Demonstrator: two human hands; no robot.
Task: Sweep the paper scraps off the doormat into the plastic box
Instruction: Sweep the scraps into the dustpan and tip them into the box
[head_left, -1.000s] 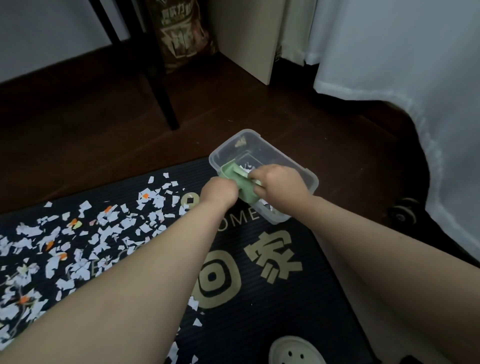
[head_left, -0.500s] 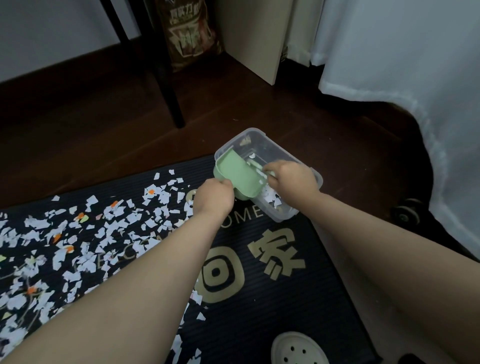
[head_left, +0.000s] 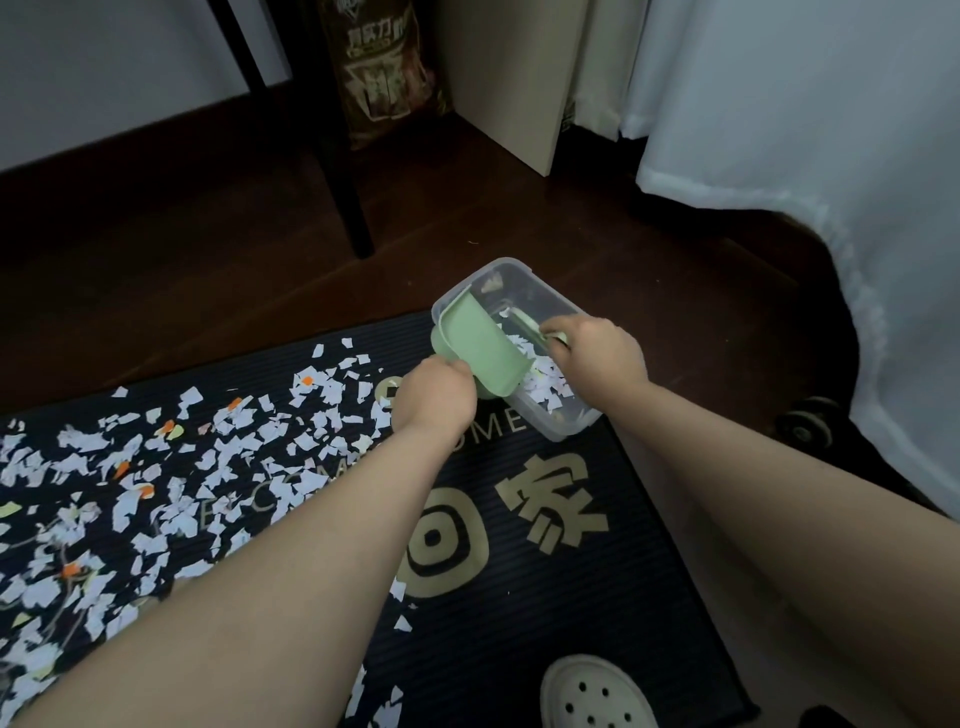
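Green plastic dustpan (head_left: 480, 348) is gripped at its handle by the left hand (head_left: 435, 397), fingers closed, and tipped over the plastic box (head_left: 566, 423). A small green brush (head_left: 530, 322) is clasped by the right hand (head_left: 597, 358). Most paper scraps (head_left: 171, 467) lie left of the fingers on the doormat (head_left: 519, 597). Scraps could be spilled past the near rim if the pan is tilted sideways; open floor lies beyond.

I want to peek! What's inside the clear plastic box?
White paper scraps lie inside the plastic box. The green dustpan tips over it, and the right hand covers part of the bottom.
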